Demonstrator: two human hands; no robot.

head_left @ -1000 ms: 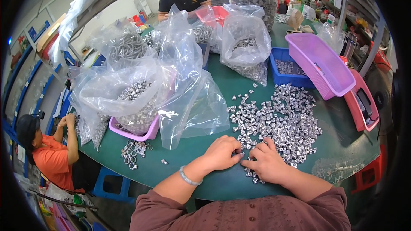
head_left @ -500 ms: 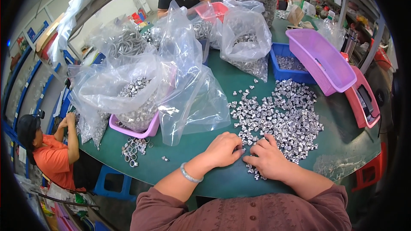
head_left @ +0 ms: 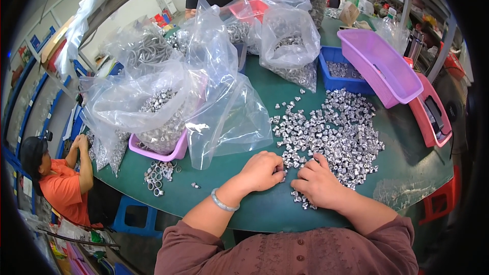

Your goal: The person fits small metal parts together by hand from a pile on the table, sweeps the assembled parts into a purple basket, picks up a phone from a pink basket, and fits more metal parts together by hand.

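Note:
A spread of small shiny silver metal fittings (head_left: 341, 137) lies on the green table, just beyond my hands. My left hand (head_left: 262, 171), with a pale bangle (head_left: 224, 201) at the wrist, rests at the near left edge of the pile. Its fingers are curled in, thumb close to the fingertips; a glint of metal shows there, too small to make out. My right hand (head_left: 318, 186) lies over the near edge of the fittings, fingers bent but apart, nothing visibly gripped. A few loose pieces sit below its fingertips.
On the left, a clear plastic bag of fittings (head_left: 160, 104) stands in a pink basket (head_left: 170, 155), beside loose rings (head_left: 158, 175). Farther back are another bag (head_left: 290, 46), a blue bin (head_left: 346, 85) and a tilted purple basket (head_left: 379, 69). Two people sit around the table.
My hands have drawn slightly apart, the left shifting a little to the left. The view has tipped slightly; the pile looks much the same.

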